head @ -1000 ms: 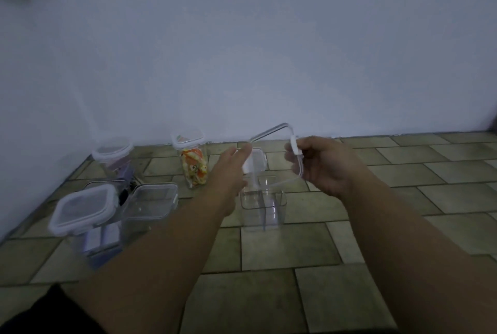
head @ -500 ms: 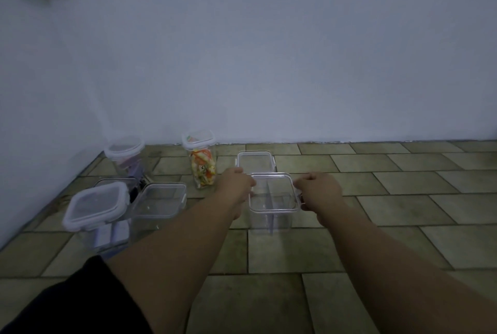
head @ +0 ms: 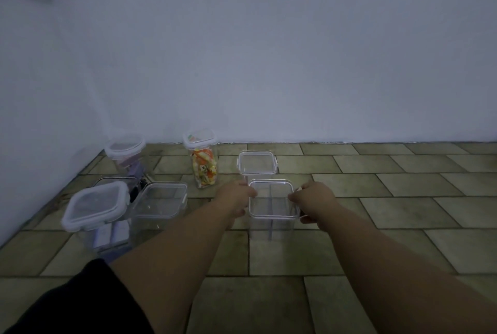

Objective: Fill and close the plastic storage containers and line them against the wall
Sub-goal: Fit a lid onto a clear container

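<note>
A clear square container [head: 272,222] stands on the tiled floor in the middle, with a clear lid [head: 271,200] lying flat on its rim. My left hand [head: 236,197] grips the lid's left edge. My right hand [head: 313,200] grips its right edge at the side clip. Behind it stands another lidded clear container [head: 257,163]. A tall jar of orange and yellow sweets [head: 203,163] with a lid stands near the wall.
At the left are a round lidded tub [head: 125,149], a white-rimmed lidded box [head: 96,208] and a clear lidded box [head: 160,202]. The white wall [head: 269,64] runs along the back and left. Bare tiles stretch to the right.
One second ago both hands held the lid tilted in the air above the container. They lowered it onto the rim and now press at its two sides.
</note>
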